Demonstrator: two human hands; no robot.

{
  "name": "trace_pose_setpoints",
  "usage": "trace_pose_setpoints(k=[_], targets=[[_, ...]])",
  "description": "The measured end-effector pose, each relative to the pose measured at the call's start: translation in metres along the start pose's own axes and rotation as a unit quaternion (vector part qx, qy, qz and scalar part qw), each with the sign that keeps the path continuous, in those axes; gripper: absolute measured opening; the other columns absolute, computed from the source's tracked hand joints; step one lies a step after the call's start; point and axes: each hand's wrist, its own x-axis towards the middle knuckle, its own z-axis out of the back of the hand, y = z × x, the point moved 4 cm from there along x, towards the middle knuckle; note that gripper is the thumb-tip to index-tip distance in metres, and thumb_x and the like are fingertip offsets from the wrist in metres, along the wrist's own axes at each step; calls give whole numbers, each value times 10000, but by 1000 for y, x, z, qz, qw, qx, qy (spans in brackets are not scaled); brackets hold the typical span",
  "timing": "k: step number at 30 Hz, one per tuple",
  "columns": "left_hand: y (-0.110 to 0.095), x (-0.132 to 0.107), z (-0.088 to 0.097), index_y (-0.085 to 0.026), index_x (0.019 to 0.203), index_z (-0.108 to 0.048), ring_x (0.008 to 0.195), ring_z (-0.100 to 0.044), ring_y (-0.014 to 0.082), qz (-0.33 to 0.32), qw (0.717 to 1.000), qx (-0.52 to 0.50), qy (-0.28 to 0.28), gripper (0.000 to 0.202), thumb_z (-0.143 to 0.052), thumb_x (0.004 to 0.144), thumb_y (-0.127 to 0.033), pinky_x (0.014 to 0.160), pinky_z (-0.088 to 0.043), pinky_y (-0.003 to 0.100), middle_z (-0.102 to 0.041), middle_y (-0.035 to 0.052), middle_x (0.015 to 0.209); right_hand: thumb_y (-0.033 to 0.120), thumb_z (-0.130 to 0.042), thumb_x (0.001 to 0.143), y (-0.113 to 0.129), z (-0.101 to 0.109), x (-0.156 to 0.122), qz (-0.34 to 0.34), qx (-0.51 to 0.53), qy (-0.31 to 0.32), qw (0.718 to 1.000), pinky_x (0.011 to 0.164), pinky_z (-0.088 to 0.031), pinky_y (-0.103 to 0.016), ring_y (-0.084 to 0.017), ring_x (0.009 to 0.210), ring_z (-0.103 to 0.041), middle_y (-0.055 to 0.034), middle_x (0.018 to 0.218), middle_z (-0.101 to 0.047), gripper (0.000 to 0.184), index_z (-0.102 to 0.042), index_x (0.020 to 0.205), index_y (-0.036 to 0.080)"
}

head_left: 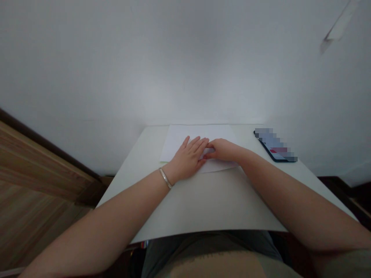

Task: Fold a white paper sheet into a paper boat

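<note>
White paper (pixel 179 135) lies near the far edge of the white table (pixel 203 208). Its lower right part reaches closer to me, with a slightly curved edge. My left hand (pixel 189 156) rests flat on the paper, fingers stretched out and a little apart. A silver bangle (pixel 165 178) circles the left wrist. Right beside it, my right hand (pixel 222 150) is bent, thumb and fingers drawn together on the paper at the left hand's fingertips. The paper between them is partly hidden by both hands.
A phone (pixel 275 146) with a blurred screen lies at the table's right side. A pale wall (pixel 185 69) rises behind the table. Wooden furniture (pixel 37 166) stands on the left. The table's near edge is close to my lap.
</note>
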Motion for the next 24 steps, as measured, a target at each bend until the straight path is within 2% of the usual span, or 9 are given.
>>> trace_pose_setpoints(k=[2, 5, 11, 16, 19, 24], targets=[[4, -1, -9, -100, 1476, -216, 1431, -206, 262, 15, 999, -3, 34, 582, -325, 963, -354, 1168, -81, 503, -274, 135, 1537, 449, -580, 808, 0, 0, 0, 10, 6, -4, 1000, 918, -424, -297, -253, 1103, -603, -90, 1245, -643, 523, -596, 1274, 215], [10, -2, -15, -119, 1492, -177, 1436, -196, 266, 34, 997, -17, 66, 595, -286, 970, -383, 1157, -98, 518, -232, 133, 1550, 489, -576, 798, -5, 1, -1, -15, 0, -1, 1000, 891, -442, -309, -263, 1064, -618, -107, 1197, -666, 534, -619, 1241, 193], [13, -2, -14, -132, 1501, -156, 1439, -186, 251, 36, 996, -31, 79, 575, -252, 975, -344, 1159, -91, 513, -232, 111, 1553, 598, -665, 658, -20, 6, -7, -81, -26, 39, 996, 805, -473, -319, -280, 962, -642, -126, 1056, -703, 645, -673, 1139, 168], [13, -3, -14, -205, 1505, -166, 1434, -197, 271, 38, 995, -32, 84, 559, -260, 977, -360, 1152, -106, 529, -230, 81, 1558, 577, -665, 666, -24, 9, -12, -125, 3, 65, 990, 729, -475, -305, -257, 860, -661, -95, 916, -728, 559, -705, 1069, 191], [13, -3, -14, -213, 1506, -169, 1432, -198, 279, 36, 995, -31, 83, 561, -267, 977, -372, 1150, -103, 537, -231, 81, 1558, 573, -661, 676, -23, 6, -11, -126, 15, 53, 991, 750, -477, -298, -254, 899, -660, -93, 979, -725, 566, -692, 1100, 200], [11, -3, -14, -205, 1505, -174, 1434, -188, 283, 32, 996, -29, 81, 568, -271, 975, -384, 1146, -100, 556, -245, 77, 1554, 534, -690, 661, -17, 1, -7, -106, 14, -17, 994, 907, -452, -330, -263, 1064, -614, -91, 1195, -661, 637, -628, 1211, 218]])
